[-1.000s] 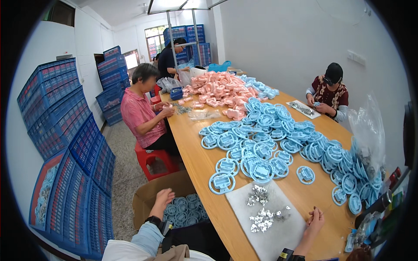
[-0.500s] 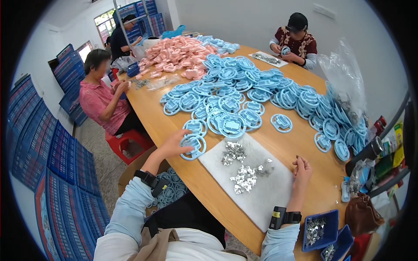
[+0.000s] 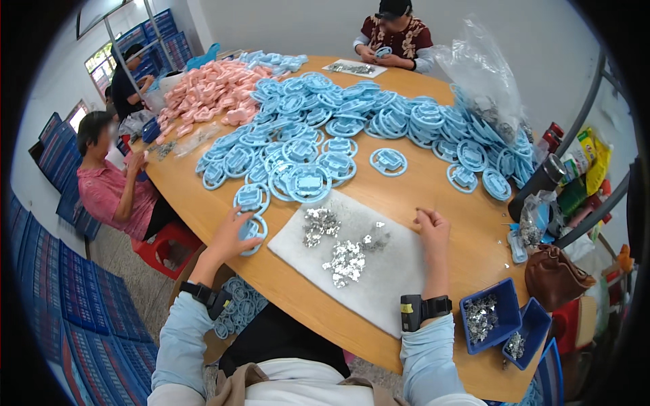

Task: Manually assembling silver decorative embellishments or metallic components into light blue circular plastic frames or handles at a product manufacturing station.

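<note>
While left hand (image 3: 227,237) splays over blue ring (image 3: 251,229) | right hand (image 3: 433,226) loosely closed | yellow wrist label (image 3: 407,308) unreadable

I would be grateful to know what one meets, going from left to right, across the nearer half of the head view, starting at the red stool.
Red stool, left hand, white board, right hand, larger blue bin, brown bag.

Metal pieces (image 3: 347,264) on board (image 3: 393,298); 2 bins (image 3: 509,314) right, rings (image 3: 310,183) behind.
</note>
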The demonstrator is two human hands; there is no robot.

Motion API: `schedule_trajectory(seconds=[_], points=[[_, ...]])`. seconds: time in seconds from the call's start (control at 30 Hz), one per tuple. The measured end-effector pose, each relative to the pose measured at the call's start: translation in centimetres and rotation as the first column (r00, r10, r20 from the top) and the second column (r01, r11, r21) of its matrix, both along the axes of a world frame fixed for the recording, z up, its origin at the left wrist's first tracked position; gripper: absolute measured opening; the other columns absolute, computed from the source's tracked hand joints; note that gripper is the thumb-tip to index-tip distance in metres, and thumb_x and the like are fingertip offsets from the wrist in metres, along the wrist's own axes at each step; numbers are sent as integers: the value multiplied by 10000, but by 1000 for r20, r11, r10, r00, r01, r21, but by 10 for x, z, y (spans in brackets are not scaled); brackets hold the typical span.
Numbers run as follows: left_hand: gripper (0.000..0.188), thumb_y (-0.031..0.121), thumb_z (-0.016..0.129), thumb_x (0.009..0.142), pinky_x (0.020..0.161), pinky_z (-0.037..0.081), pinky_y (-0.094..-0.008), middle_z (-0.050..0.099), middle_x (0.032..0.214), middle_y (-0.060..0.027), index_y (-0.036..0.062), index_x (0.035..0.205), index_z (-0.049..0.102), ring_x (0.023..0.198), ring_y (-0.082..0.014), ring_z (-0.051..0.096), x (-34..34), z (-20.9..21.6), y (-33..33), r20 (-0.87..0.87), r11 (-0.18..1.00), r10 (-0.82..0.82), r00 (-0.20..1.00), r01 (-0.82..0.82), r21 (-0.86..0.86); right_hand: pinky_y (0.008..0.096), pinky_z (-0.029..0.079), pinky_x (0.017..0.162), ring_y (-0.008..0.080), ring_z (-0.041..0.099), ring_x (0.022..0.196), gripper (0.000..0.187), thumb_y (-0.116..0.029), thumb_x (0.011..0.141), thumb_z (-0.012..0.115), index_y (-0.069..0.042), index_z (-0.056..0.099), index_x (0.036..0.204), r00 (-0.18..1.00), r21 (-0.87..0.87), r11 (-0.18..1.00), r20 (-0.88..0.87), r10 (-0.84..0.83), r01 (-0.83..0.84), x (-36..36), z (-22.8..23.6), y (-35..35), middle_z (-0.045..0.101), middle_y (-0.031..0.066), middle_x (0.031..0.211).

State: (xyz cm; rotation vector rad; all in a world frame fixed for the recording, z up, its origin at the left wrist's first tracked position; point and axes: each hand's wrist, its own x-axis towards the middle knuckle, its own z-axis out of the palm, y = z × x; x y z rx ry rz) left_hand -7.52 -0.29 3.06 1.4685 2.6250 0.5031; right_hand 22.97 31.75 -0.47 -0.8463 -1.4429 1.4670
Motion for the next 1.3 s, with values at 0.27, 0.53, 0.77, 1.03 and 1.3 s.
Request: schedule_trajectory(seconds=[0.27,0.53,0.77,1.03,1.3], points=[[790,290,765,641,1040,293,-408,295,1361,-238,69,1304,397,1269,-373,301,-24,6,-17,170,974,-189,967,206,-94,303,462,605,207,591,624,266,-153,674,657,-3,664,894,788,250,868,574,224,-428,-12,23,-26,628,133,684],[671,240,763,608,978,365,-392,398,1260,-211,38,1190,497,1167,-357,413,-13,10,-8,126,996,-71,989,64,56,294,441,586,161,535,622,191,-84,659,619,22,620,818,681,139,816,638,360,-561,-14,27,-33,591,84,671],[645,265,762,608,912,411,-380,463,1191,-169,44,1165,523,1088,-327,482,52,23,10,27,953,-158,987,146,264,345,451,591,265,570,607,131,-55,650,571,32,619,736,692,185,816,648,318,-548,-22,27,-40,590,181,652],[609,320,768,632,848,455,-377,484,1156,-146,49,1129,544,1038,-310,518,101,14,37,24,975,-144,989,138,174,317,458,600,217,571,610,173,-91,689,599,30,642,805,740,179,843,592,320,-507,-24,31,-43,617,149,667],[594,362,765,621,765,480,-384,531,1056,-145,47,1083,565,940,-304,558,93,16,29,32,971,-115,993,106,212,314,457,598,211,572,607,189,-123,704,614,14,652,828,749,215,834,589,304,-508,-32,34,-50,618,138,667]])
